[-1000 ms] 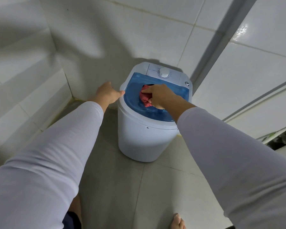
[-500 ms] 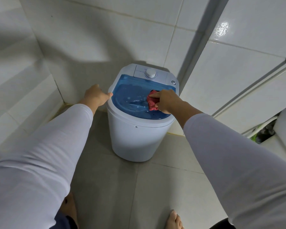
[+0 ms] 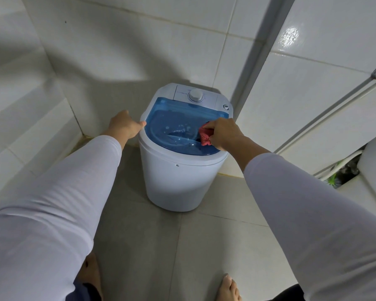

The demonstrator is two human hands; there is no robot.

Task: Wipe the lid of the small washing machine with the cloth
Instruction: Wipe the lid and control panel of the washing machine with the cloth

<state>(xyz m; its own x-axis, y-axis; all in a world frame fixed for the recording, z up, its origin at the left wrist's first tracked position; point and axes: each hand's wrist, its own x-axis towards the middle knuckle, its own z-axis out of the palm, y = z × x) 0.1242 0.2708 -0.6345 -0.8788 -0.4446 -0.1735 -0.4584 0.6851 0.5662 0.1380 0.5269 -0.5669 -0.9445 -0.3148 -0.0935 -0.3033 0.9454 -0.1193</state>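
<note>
The red cloth point(image 3: 205, 136) is pinched by the right hand point(image 3: 224, 133) at the right edge of the blue lid point(image 3: 174, 129). The unwiped surface lies to its left. The machine's left rim is touched by the left hand point(image 3: 124, 127), its fingers relaxed.

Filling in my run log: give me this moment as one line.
phase: wiping | right hand: grips red cloth on blue lid, right side | left hand: rests on washing machine left rim | lid: shut, wet
</note>
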